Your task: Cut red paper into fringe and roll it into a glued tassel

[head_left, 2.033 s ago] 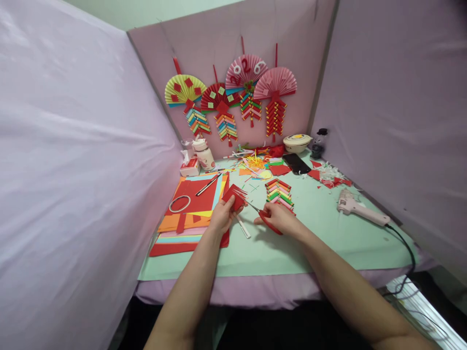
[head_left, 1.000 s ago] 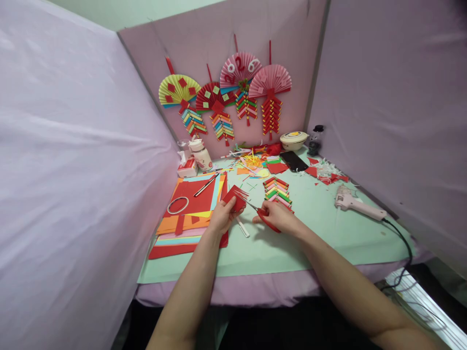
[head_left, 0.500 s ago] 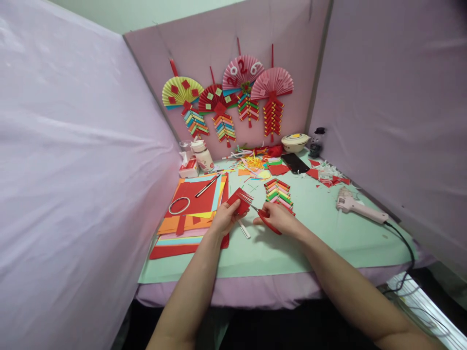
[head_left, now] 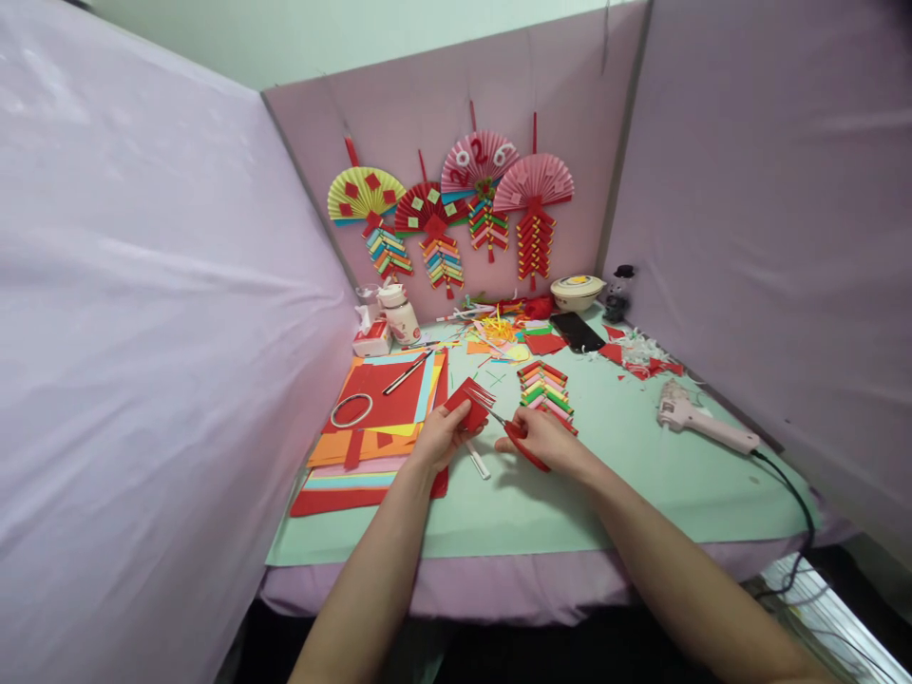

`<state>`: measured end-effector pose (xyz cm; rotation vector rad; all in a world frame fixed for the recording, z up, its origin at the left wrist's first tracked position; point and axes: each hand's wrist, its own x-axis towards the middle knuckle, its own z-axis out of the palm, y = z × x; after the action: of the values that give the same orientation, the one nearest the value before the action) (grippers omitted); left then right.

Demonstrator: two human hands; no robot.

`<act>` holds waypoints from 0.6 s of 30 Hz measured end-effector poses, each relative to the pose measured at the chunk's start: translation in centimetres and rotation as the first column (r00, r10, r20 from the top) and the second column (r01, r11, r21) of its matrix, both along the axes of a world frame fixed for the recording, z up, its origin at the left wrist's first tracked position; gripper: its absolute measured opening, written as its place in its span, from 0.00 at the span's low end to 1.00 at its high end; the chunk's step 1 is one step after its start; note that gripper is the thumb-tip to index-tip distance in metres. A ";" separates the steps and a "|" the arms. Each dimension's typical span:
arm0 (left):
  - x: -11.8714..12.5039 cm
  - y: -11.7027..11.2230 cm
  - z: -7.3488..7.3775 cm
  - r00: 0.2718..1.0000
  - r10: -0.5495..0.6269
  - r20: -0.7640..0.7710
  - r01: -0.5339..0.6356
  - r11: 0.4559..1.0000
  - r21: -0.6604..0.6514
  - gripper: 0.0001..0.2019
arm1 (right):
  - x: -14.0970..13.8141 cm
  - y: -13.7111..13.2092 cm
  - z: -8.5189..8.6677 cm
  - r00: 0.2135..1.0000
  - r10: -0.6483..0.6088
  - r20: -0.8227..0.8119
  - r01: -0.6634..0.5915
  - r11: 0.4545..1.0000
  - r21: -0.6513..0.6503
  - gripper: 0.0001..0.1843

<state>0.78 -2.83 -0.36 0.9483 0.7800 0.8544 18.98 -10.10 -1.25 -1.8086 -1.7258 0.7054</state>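
Observation:
My left hand [head_left: 443, 439] pinches a small piece of red paper [head_left: 463, 403] whose upper right edge is cut into thin strips. Red-handled scissors [head_left: 527, 446] are gripped in my right hand [head_left: 545, 439], their blades pointing left at the fringed edge. Whether the blades touch the paper is hard to make out. Just behind my right hand lies a chevron string of rolled paper tubes [head_left: 544, 388] in several colours, its lower end partly hidden. A thin white stick [head_left: 477, 462] rests on the table below the paper.
Stacked coloured paper [head_left: 377, 408] on the left carries a tape roll [head_left: 351, 410] and a dark pen-like tool [head_left: 408, 372]. A glue gun [head_left: 702, 418] with a cord lies right. Behind are a phone [head_left: 577, 332], paper scraps [head_left: 499, 331], a bottle [head_left: 399, 315] and hanging paper fans [head_left: 534, 182].
The view has tilted slightly, so the whole scene sits a little lower. Both hands keep their hold on the red paper and the scissors, in nearly the same pose.

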 end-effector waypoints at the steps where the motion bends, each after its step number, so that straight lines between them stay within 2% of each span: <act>1: 0.0 0.0 0.0 1.000 0.003 -0.002 -0.003 1.000 -0.001 0.14 | 0.0 0.0 0.0 1.000 0.000 0.002 0.000 1.000 0.000 0.24; 10: -0.2 0.2 -0.4 1.000 0.002 0.027 -0.002 1.000 -0.022 0.12 | -0.2 0.1 0.2 1.000 -0.003 -0.005 0.002 1.000 -0.023 0.23; 18: -0.2 0.0 0.0 1.000 0.001 0.017 0.000 1.000 -0.026 0.11 | -0.1 -0.1 0.4 1.000 -0.010 -0.010 0.010 1.000 -0.026 0.23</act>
<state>0.61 -2.81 -0.34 0.9164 0.7749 0.8500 18.90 -10.16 -0.80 -1.8269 -1.7072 0.7342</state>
